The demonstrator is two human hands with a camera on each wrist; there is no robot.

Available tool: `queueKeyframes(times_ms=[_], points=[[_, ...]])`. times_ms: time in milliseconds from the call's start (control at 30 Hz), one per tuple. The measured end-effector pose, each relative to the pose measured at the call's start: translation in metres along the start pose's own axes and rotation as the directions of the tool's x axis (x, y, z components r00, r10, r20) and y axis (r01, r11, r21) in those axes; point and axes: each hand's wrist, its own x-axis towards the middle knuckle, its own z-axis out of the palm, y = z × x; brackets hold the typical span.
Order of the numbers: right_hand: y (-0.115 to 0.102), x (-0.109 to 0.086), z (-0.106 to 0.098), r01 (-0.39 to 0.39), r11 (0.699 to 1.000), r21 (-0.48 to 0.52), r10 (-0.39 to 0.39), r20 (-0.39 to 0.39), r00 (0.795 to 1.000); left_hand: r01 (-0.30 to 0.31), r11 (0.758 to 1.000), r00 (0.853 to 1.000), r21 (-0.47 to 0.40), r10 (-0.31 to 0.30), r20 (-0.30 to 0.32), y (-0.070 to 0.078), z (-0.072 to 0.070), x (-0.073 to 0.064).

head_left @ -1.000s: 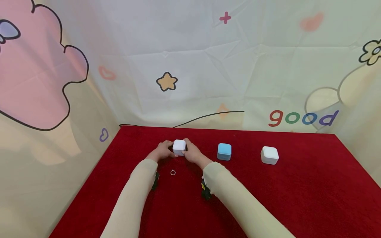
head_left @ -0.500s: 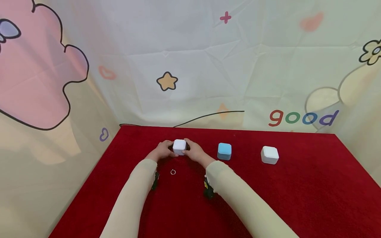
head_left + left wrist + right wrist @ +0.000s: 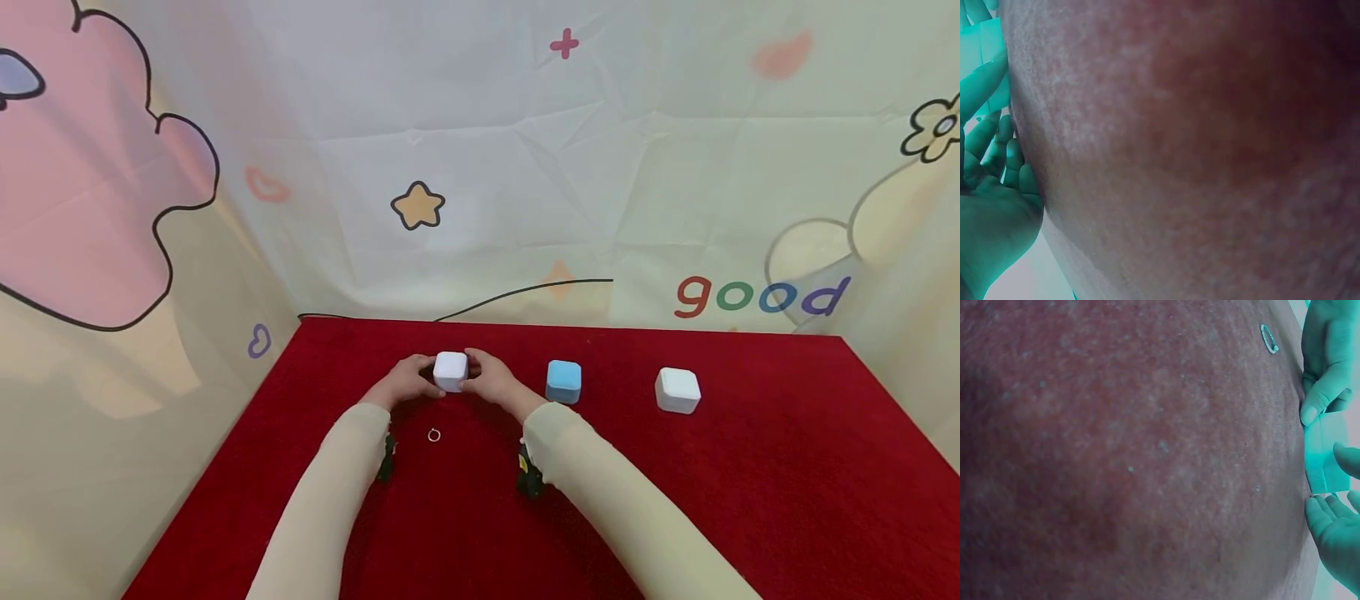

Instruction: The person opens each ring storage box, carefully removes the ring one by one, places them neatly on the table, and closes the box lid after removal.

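A small white ring box with rounded corners sits between my two hands near the back left of the red cloth. My left hand grips its left side, thumb at the front. From the right, my right hand holds it with thumb at the front corner and fingers at the back; a dark gap shows between palm and box. In the right wrist view the box stands between both hands, with a thin seam across it. On the cloth nearer to me lies a small ring.
A light blue box of the same shape stands right of my right hand. Farther right is another white box. The red cloth covers the table, and a printed curtain hangs behind it.
My right wrist and forearm have swung slightly to the right, while the fingertips stay at the box. The left hand and the ring keep their places.
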Motion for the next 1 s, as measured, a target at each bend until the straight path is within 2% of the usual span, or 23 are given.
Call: queueKeyframes(times_ms=[200, 467, 700, 1000], points=[[-0.002, -0.006, -0.003, -0.034, 0.998, 0.053, 0.036, -0.042, 0.998, 0.000, 1.000, 1.000, -0.025, 0.000, -0.018, -0.001, -0.002, -0.004], [-0.001, -0.010, -0.008, -0.044, 0.996, 0.074, 0.053, -0.131, 0.990, 0.044, 0.993, 0.999, -0.107, -0.045, -0.007, 0.000, -0.006, -0.009], [-0.005, -0.017, -0.009, -0.057, 0.994, 0.098, 0.073, -0.166, 0.983, 0.015, 0.991, 0.999, -0.131, -0.019, -0.030, -0.003, -0.012, -0.017], [-0.011, -0.031, -0.013, -0.066, 0.983, 0.170, 0.096, -0.173, 0.980, 0.040, 0.972, 0.995, -0.230, -0.059, -0.075, -0.004, -0.013, -0.025]])
